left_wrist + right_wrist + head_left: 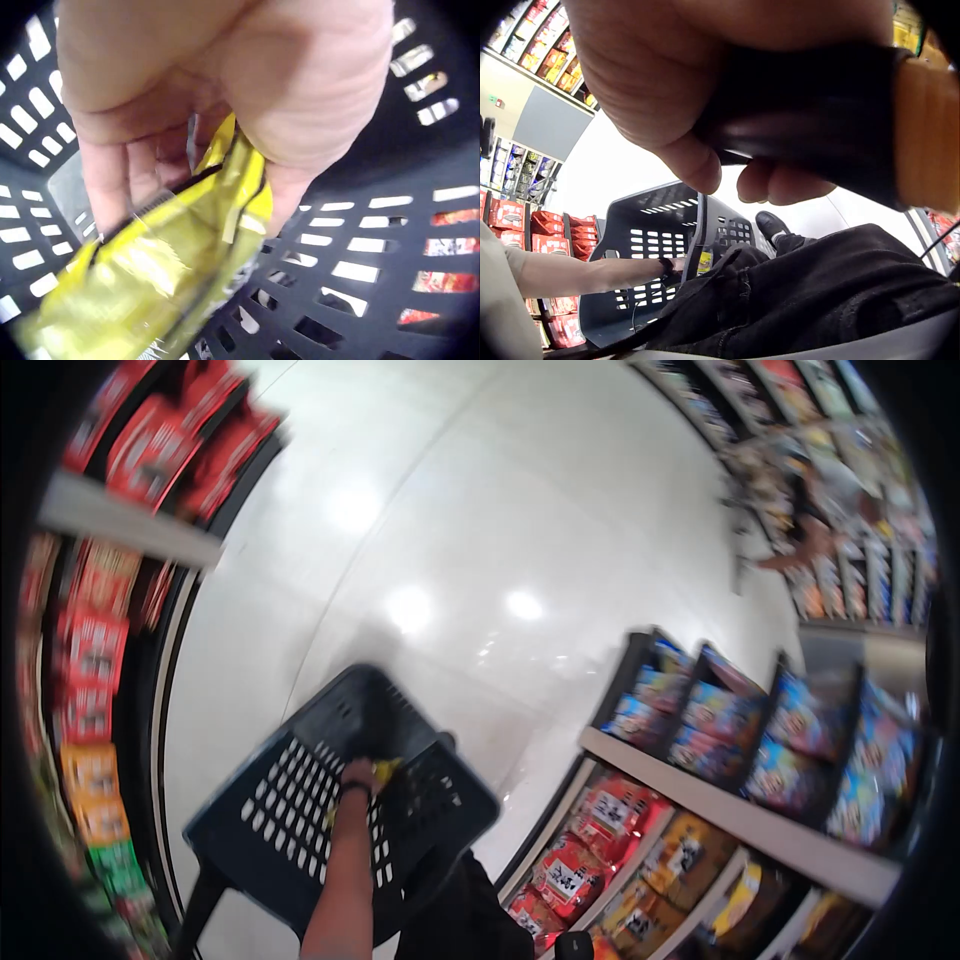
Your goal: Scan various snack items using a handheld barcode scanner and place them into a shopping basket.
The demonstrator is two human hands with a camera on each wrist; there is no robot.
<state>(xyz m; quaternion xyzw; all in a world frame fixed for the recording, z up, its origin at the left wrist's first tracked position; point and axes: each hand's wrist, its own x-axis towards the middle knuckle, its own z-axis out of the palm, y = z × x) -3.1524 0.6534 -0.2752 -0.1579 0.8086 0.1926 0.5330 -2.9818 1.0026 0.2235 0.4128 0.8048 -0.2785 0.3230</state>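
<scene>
My left hand (358, 772) reaches down inside a black shopping basket (358, 695) with slotted walls. In the left wrist view, the fingers and thumb of this hand (225, 82) grip the top of a shiny yellow packet (142, 277), which hangs tilted to the lower left. The basket's slotted wall (442, 225) surrounds it. My right hand (652, 75), seen only in the right wrist view, curls its fingers round a thick black bar-like thing (802, 112). An orange section (930, 135) adjoins that bar at the right; what it belongs to, I cannot tell.
A shelf of red packets (95, 650) rises close on the left. To the right, a low shelf unit (740, 815) bears blue packets and red bags (575, 870). Pale shiny floor (480, 510) stretches ahead between them. A person (805, 525) is by the far-right shelves.
</scene>
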